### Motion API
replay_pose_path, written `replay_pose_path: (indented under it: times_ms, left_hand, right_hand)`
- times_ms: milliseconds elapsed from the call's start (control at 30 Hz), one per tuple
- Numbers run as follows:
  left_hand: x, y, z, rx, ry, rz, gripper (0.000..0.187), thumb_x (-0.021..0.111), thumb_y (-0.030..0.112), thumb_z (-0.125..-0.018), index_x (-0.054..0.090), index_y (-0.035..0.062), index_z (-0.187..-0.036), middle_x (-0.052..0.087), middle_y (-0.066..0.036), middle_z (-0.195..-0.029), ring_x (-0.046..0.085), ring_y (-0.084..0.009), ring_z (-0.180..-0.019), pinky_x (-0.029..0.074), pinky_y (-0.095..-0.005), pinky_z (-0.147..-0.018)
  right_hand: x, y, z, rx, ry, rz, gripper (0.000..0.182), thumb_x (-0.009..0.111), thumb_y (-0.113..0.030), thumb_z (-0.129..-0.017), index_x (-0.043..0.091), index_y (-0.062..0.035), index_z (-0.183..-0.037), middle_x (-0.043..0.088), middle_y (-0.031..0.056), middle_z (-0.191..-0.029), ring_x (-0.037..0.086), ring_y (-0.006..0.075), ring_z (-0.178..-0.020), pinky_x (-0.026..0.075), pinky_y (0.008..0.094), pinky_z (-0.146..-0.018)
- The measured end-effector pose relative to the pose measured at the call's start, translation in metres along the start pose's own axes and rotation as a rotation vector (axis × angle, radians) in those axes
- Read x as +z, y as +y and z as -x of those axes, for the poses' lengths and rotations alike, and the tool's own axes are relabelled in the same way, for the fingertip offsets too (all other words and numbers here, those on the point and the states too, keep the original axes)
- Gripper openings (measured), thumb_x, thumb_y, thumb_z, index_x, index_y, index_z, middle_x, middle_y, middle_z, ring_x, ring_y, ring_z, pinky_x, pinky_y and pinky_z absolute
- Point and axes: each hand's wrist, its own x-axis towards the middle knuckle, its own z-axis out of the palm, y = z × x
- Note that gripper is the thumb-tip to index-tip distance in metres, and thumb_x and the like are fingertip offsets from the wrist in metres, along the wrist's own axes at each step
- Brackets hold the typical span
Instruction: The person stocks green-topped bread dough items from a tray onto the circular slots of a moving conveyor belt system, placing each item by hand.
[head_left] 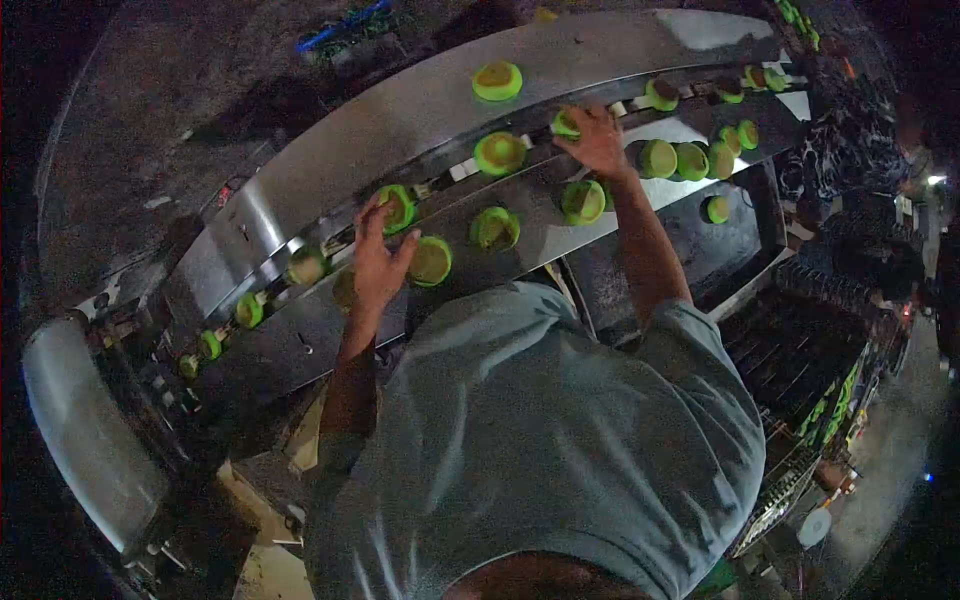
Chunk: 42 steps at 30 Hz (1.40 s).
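Observation:
My left hand (378, 268) reaches to the narrow conveyor track, its fingers and thumb around the near side of a green round piece (399, 207) with a brownish face. Farther right, my right hand (597, 145) has thumb and fingers at another green round piece (565, 123) on the track, partly covering it. Between the hands a similar green piece (500, 154) sits on the track. Nearer to me on the metal ledge lie more of them: one green piece (430, 261) beside my left thumb, another (495, 229), and one (583, 202) by my right wrist.
The curved metal table (340, 130) runs along the track's far side, with a lone green piece (497, 81) on it. Several pieces stand in a row at the right of the ledge. Below them is a dark metal tray (650, 260). A pale roller-like cover (85, 430) is at far left.

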Motion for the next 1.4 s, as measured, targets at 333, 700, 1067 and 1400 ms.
replay_pose_path:
  times_ms: [333, 700, 1067, 1400]
  left_hand:
    - [-0.013, -0.012, 0.029, 0.004, 0.093, 0.103, 0.058, 0.077, 0.018, -0.085, 0.052, 0.0044, -0.135, 0.042, -0.020, -0.146, 0.042, -0.0382, -0.135, 0.039, -0.0456, -0.110]
    - [-0.007, 0.003, 0.026, -0.058, 0.063, 0.151, 0.057, 0.076, 0.022, -0.086, 0.053, 0.0045, -0.135, 0.042, -0.019, -0.146, 0.043, -0.0374, -0.136, 0.039, -0.0441, -0.110]
    - [0.054, 0.007, -0.042, 0.103, -0.097, 0.014, 0.066, 0.075, 0.032, -0.085, 0.048, 0.0071, -0.140, 0.046, -0.023, -0.143, 0.046, -0.0404, -0.132, 0.040, -0.0486, -0.110]
    - [0.032, -0.062, -0.026, -0.141, -0.037, -0.203, 0.069, 0.078, 0.037, -0.080, 0.050, 0.0076, -0.136, 0.050, -0.024, -0.137, 0.053, -0.0428, -0.122, 0.047, -0.0514, -0.100]
  right_hand:
    - [-0.012, -0.005, -0.010, 0.014, 0.077, -0.165, 0.050, 0.075, -0.035, -0.078, 0.062, -0.0237, -0.125, 0.054, 0.0111, -0.129, 0.051, 0.0365, -0.123, 0.040, 0.0525, -0.101]
    - [-0.039, -0.083, 0.009, 0.116, -0.105, 0.128, 0.071, 0.063, -0.065, -0.083, 0.060, -0.0112, -0.128, 0.060, 0.0171, -0.125, 0.053, 0.0372, -0.117, 0.039, 0.0550, -0.099]
    - [-0.009, -0.014, -0.013, 0.061, -0.202, 0.370, 0.060, 0.072, -0.053, -0.078, 0.061, -0.0166, -0.126, 0.060, 0.0115, -0.119, 0.052, 0.0311, -0.118, 0.041, 0.0513, -0.091]
    - [-0.018, -0.105, 0.001, -0.235, -0.253, -0.211, 0.061, 0.076, -0.045, -0.079, 0.058, -0.0238, -0.133, 0.054, 0.0094, -0.136, 0.045, 0.0351, -0.130, 0.029, 0.0565, -0.107]
